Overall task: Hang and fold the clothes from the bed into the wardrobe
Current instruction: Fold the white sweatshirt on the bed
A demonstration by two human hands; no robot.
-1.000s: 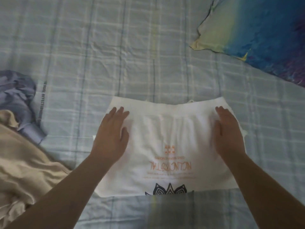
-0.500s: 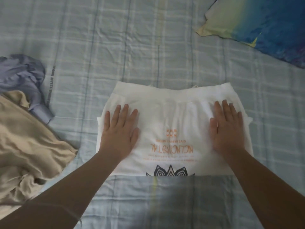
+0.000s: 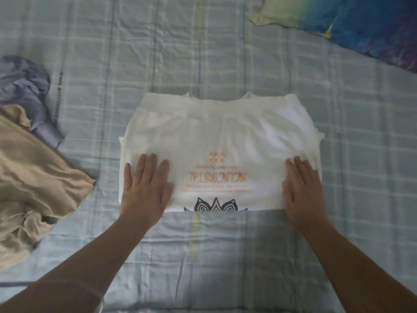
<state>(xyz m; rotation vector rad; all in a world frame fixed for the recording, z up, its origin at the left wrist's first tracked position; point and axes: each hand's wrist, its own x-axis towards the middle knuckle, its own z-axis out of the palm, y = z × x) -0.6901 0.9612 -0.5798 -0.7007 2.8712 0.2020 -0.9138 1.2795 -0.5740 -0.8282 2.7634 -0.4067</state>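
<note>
**A:** What lies at the left edge of the bed (image 3: 203,53)?

**B:** A crumpled beige garment (image 3: 33,177). Touching it on the far side is a bunched lavender-grey garment (image 3: 24,86). Just beside them a thin line of dark print (image 3: 59,93) runs along the plaid sheet, too small to read.

**A:** And the piece being folded?

**B:** A white T-shirt (image 3: 214,136), folded into a rectangle. It lies flat in the middle of the bed, apart from both other garments.

**A:** Any writing on it?

**B:** Orange lettering (image 3: 217,177), upside down from this side. The largest line looks something like "NCLNCYRSTAL", though I can't be sure of the letters. The smaller lines around it are too blurred to read. A small orange emblem (image 3: 216,156) sits on its far side, and a black-and-white petal motif (image 3: 215,205) is cut off by the shirt's near fold.

**A:** The hands?

**B:** The left hand (image 3: 144,188) lies flat on the shirt's near left corner, its fingers (image 3: 153,163) straight and slightly spread. The right hand (image 3: 302,188) lies flat on the near right corner, its fingers (image 3: 300,168) straight and close together.

**A:** Farther right?

**B:** A pillow (image 3: 361,26), pale yellow shading into deep blue, toward the bed's far right corner and well apart from the shirt.
</note>
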